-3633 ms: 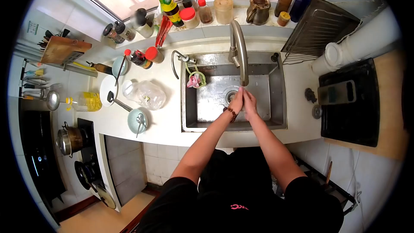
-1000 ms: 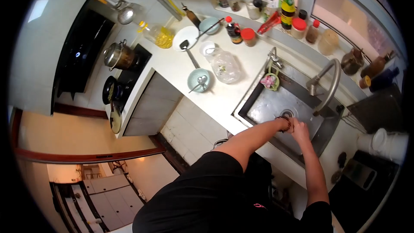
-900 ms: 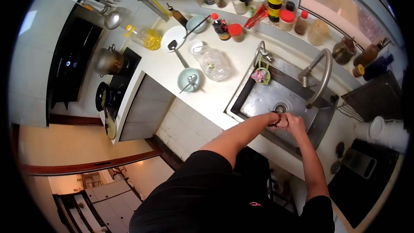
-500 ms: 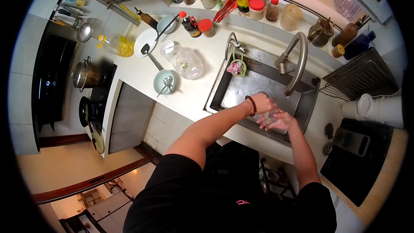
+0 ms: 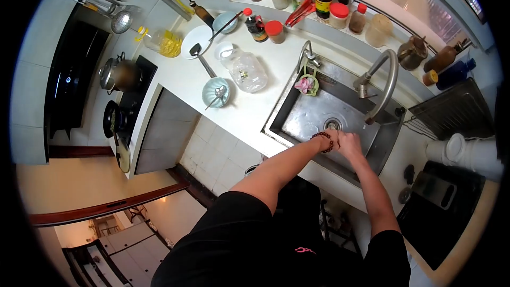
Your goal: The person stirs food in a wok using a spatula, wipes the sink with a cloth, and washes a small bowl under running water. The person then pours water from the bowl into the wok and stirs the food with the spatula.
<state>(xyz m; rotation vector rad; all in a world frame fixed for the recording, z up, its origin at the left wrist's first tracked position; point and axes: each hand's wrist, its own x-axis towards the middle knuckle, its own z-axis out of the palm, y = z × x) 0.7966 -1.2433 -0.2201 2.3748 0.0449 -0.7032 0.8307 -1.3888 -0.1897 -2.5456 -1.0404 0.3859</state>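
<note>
A person's left hand [image 5: 337, 136], with a dark beaded bracelet [image 5: 330, 140] at the wrist, meets the right hand [image 5: 349, 144] over a stainless-steel sink [image 5: 308, 118]; how the fingers lie is partly hidden. A curved faucet [image 5: 392, 77] stands behind. On the white counter [image 5: 241, 119] to the left are a crumpled clear plastic bag [image 5: 254, 74] and a pale blue bowl [image 5: 206, 90] (metal spoons [image 5: 217, 93] rest inside).

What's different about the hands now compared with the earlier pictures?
The left hand and right hand have moved from under the tap toward the near edge of the sink. The right hand, spread open a moment ago, is now curled against the left. No object visibly picked up or released. The oil bottle and plate stayed put; only the view swung left.
</note>
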